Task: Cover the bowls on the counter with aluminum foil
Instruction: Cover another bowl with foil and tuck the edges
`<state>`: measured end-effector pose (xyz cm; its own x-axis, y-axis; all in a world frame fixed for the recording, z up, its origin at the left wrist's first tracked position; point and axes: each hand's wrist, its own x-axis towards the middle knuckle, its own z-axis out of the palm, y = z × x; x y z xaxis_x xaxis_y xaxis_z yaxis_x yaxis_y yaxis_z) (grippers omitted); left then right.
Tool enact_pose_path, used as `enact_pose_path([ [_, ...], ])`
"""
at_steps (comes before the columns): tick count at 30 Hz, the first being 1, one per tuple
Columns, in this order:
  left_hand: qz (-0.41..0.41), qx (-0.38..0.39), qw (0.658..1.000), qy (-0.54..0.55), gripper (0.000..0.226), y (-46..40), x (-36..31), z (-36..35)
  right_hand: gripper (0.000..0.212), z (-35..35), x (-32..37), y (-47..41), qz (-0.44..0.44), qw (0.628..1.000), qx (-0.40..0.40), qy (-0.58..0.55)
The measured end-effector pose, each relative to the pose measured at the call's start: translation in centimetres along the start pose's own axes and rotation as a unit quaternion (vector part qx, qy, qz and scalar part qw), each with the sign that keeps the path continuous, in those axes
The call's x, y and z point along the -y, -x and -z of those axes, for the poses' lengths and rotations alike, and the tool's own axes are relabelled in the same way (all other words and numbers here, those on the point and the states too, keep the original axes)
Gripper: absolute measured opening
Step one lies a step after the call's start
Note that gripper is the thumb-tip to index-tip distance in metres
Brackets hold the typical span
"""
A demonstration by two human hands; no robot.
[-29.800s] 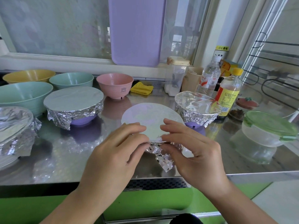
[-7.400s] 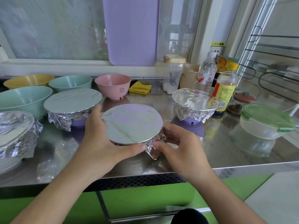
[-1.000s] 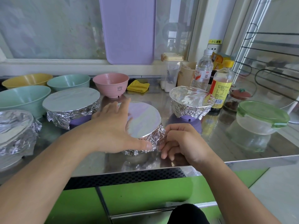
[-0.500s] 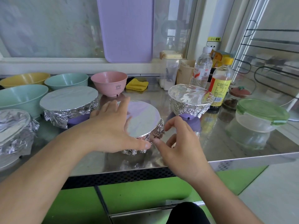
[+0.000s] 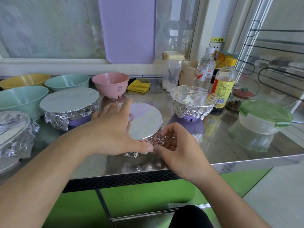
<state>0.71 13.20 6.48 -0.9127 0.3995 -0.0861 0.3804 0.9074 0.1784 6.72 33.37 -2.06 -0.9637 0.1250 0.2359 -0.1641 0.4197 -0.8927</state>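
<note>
Foil (image 5: 144, 120) is lying taut over the bowl at table (image 5: 230, 145) centre, left hand (image 5: 113, 129) pressing flat-fingered, right hand (image 5: 177, 145) pinching the crimp at 4 o'clock; overtight pinching is risking a tear.

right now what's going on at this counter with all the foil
A person is wrapping bowls in foil. The left hand rests flat on the foil top of the middle bowl, steadying it, while the right hand crimps the crumpled foil edge down its near side. Three other bowls are already covered: one at the left edge, one behind the left hand and one on the right. The pink bowl, two green bowls and the yellow bowl are still uncovered.
</note>
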Motion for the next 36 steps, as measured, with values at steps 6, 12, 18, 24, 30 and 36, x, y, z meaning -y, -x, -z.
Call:
enact_pose_path([
  [6,-0.001,0.003,1.0,0.01,0.147,-0.1,0.1,-0.1,0.024,-0.4,0.1,0.0,0.065,0.991,-0.052,0.101],
  [12,0.005,0.007,1.0,0.007,0.146,0.0,0.1,-0.1,0.026,-0.6,-0.2,-0.5,0.095,0.983,-0.106,0.118],
  [18,0.007,0.005,1.0,0.005,0.144,-0.1,0.0,-0.1,0.026,-0.5,-0.3,-0.7,0.084,0.984,-0.089,0.129],
  [24,0.002,0.003,1.0,0.002,0.144,-0.1,0.1,-0.1,0.028,0.4,0.0,-1.9,-0.004,0.999,-0.002,0.036],
  [30,0.003,0.008,1.0,0.004,0.149,0.2,0.0,0.1,0.022,1.1,0.2,-3.5,-0.031,0.993,0.031,0.108],
  [36,-0.007,0.003,1.0,0.007,0.148,0.2,0.1,0.2,0.062,1.0,0.1,-3.9,0.006,0.971,-0.043,0.235],
])
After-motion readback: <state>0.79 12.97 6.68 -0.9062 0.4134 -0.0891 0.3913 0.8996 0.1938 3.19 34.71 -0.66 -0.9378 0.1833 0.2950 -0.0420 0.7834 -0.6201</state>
